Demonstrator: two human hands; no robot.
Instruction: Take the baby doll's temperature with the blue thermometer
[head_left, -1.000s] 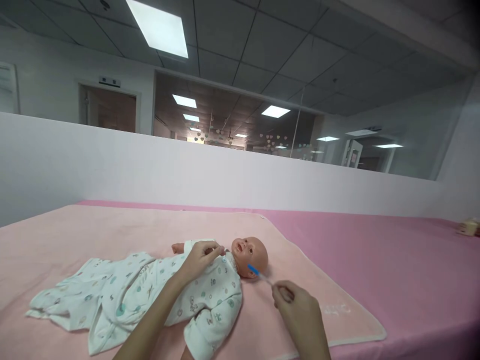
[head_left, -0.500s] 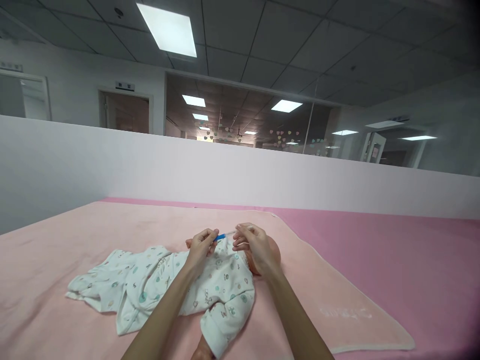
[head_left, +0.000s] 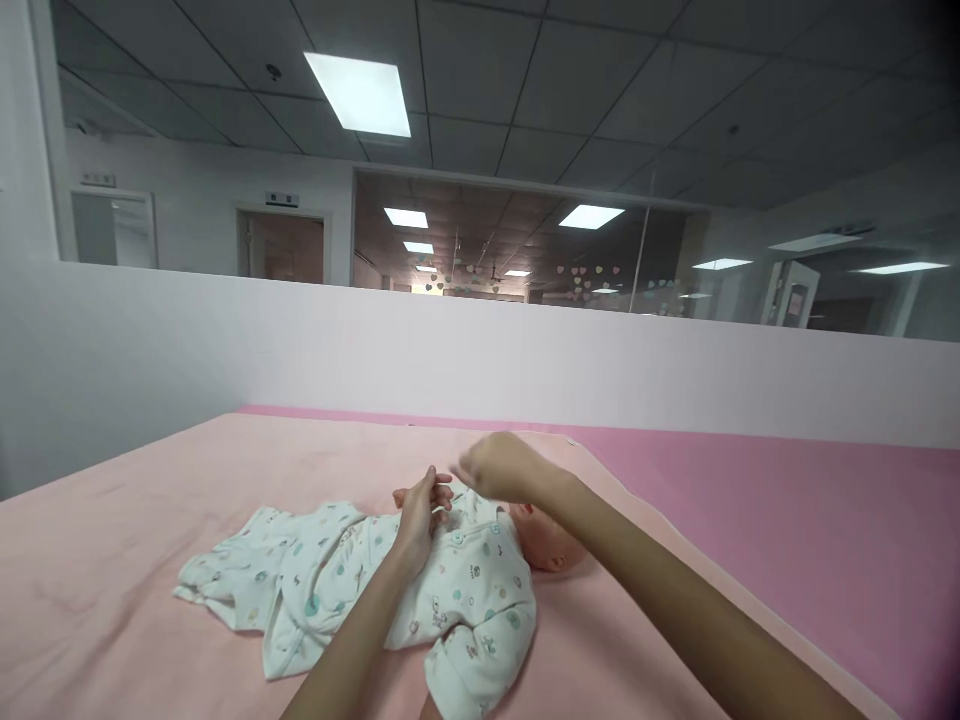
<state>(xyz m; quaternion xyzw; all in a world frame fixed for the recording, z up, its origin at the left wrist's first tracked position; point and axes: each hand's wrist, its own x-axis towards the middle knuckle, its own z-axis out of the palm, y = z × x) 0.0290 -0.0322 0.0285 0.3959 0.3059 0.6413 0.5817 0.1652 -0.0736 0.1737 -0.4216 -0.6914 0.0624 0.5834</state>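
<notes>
A baby doll in a white printed outfit lies on its back, its head toward the right and partly covered by my right forearm. My left hand is over the doll's chest beside one small doll hand. Its fingers are apart and loosely bent, with no object visible in them. Above the doll's collar, my right hand is raised and smeared by motion. Its fingers look curled, but whether anything is in them cannot be seen.
A pale pink blanket lies under the doll, over a darker pink surface. Behind stands a low white wall with glass panels above it. Beyond the glass are a doorway and ceiling lights.
The slim blue-ended object held between both hands is no longer visible. My left fingers have loosened. My right hand has turned and its forearm swung outward to the right. The camera view has shifted slightly.
</notes>
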